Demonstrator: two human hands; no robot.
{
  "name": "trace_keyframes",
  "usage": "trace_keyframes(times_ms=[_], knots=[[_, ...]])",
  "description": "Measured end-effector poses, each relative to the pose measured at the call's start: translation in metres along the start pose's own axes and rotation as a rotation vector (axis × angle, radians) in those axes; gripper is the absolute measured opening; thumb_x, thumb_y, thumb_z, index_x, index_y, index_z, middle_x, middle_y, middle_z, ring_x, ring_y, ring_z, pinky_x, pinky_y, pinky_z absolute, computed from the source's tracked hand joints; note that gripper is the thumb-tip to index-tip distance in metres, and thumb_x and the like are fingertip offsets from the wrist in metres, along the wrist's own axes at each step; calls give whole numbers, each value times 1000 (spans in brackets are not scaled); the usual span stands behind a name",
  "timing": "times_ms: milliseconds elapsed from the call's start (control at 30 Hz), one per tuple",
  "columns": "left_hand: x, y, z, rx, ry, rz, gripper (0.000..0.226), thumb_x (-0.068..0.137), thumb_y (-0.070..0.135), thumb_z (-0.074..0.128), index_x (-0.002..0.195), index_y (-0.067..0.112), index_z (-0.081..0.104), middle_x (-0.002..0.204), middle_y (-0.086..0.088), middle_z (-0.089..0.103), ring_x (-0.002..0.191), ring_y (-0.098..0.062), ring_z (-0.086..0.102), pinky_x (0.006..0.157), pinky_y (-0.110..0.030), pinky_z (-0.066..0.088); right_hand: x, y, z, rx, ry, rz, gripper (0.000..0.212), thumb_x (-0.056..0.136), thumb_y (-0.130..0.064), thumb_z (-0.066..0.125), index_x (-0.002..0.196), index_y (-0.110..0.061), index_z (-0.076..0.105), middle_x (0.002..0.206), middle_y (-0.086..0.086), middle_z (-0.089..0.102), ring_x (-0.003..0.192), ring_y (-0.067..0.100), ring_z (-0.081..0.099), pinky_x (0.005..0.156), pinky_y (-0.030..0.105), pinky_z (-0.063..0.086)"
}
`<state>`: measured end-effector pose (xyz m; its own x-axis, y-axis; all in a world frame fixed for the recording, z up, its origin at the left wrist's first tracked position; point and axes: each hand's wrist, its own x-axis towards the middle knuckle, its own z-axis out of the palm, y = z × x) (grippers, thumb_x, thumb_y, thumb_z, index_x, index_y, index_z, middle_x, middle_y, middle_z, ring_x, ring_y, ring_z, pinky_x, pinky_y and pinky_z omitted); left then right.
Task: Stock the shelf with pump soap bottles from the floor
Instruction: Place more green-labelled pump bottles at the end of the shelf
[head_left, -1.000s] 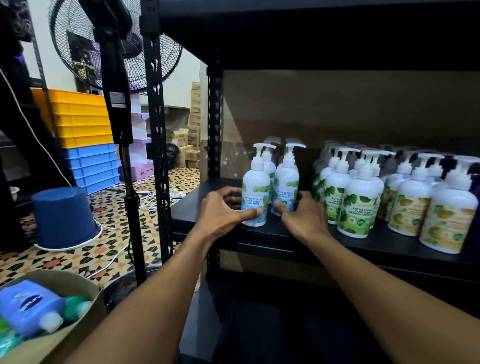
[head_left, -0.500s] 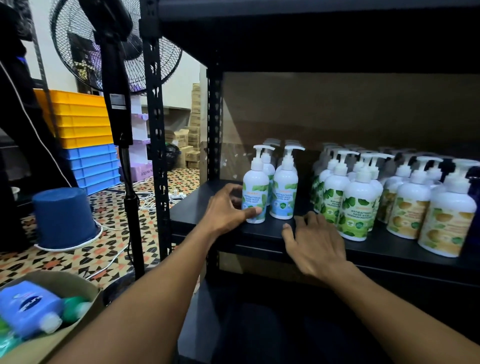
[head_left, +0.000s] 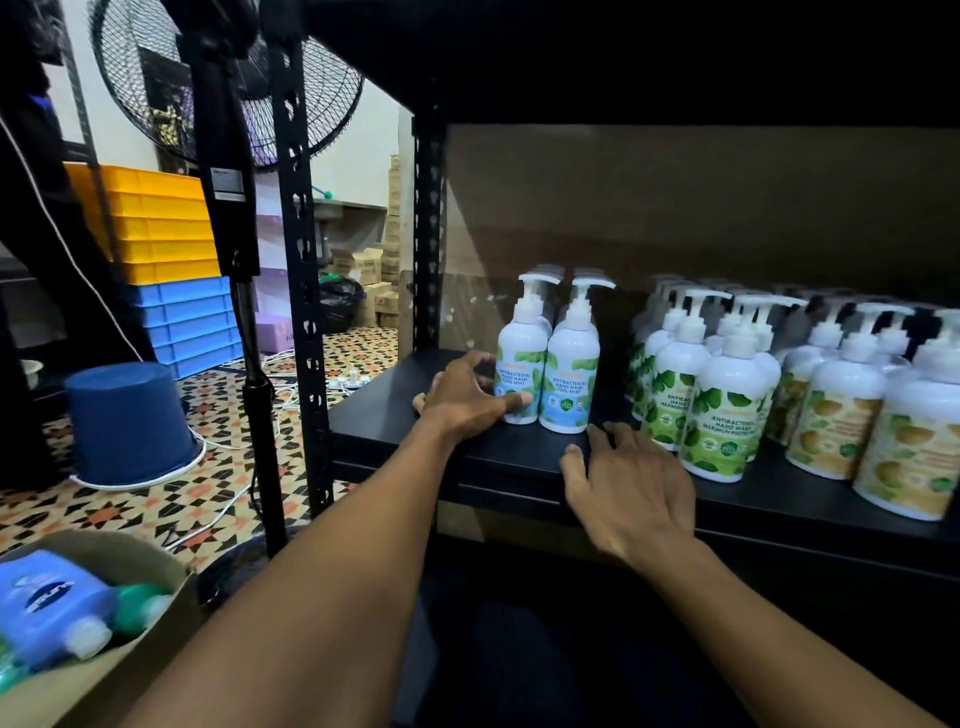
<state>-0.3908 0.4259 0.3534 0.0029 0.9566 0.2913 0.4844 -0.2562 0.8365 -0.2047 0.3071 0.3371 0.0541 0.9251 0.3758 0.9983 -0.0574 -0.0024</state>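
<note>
We judge the step as squaring the front row. Left hand (head_left: 467, 400) curls round the Cool Mint bottle (head_left: 522, 364) at its base on the shelf (head_left: 384, 410), far fingers probably behind. Right hand (head_left: 631, 488) spread flat, empty. Next: release, fetch floor stock.

The person's left hand (head_left: 467, 397) and right hand (head_left: 631, 491) are both bare. The left forearm (head_left: 311, 597) and the right forearm (head_left: 779, 639) are uncovered too, slim and smooth, down to the lower picture edge.
</note>
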Motion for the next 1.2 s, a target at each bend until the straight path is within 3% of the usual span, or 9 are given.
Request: trace_keyframes(times_ms=[200,300,400,500,600,700,900,1200], knots=[[1,-3,3,17,34,15,97,39,81,78,125,40,66,100,24,72,115,-16,68,109,-57,46,-1,0,0,-26,-7,-3,67,102,-51,17,151,-15,46,156,9,44,141,25,43,112,38,36],[-4,2,2,73,65,32,79,49,81,78,116,40,72,116,19,75,121,-14,65,116,-63,34,-1,0,1,-24,-13,3,67,102,-52,16,151,-15,46,156,9,44,141,25,42,112,39,36],[-10,6,2,121,100,57,52,70,65,84,115,39,76,117,18,76,123,-14,62,119,-63,25,-1,0,1,-24,-3,7,67,102,-51,17,148,-15,49,154,10,47,139,26,45,111,38,36],[-11,7,2,164,105,48,51,75,64,84,119,41,76,122,16,75,128,-16,60,118,-61,26,-2,-1,0,-26,3,10,67,102,-51,17,148,-15,50,153,10,48,138,25,46,111,38,37],[-7,4,3,133,50,46,64,61,76,80,116,44,76,118,17,77,119,-15,66,113,-58,42,-2,-1,0,-19,-3,11,68,101,-51,17,149,-15,49,154,9,47,139,25,45,112,38,36],[-4,0,4,94,20,67,54,73,57,88,119,33,77,117,12,78,112,-12,70,106,-46,54,-2,-1,-1,-19,-1,8,68,102,-51,17,150,-15,47,156,10,45,141,25,43,114,38,34],[-4,1,3,89,26,87,54,77,47,89,125,28,75,121,8,77,113,-13,69,106,-43,54,-2,0,1,-21,4,5,68,102,-51,16,150,-15,47,156,9,45,142,24,42,115,38,33],[-8,3,2,80,7,64,71,61,65,83,122,30,76,118,11,78,111,-14,70,104,-46,55,-1,0,3,-26,0,6,67,102,-51,16,149,-15,48,154,10,46,140,25,44,113,38,34]])
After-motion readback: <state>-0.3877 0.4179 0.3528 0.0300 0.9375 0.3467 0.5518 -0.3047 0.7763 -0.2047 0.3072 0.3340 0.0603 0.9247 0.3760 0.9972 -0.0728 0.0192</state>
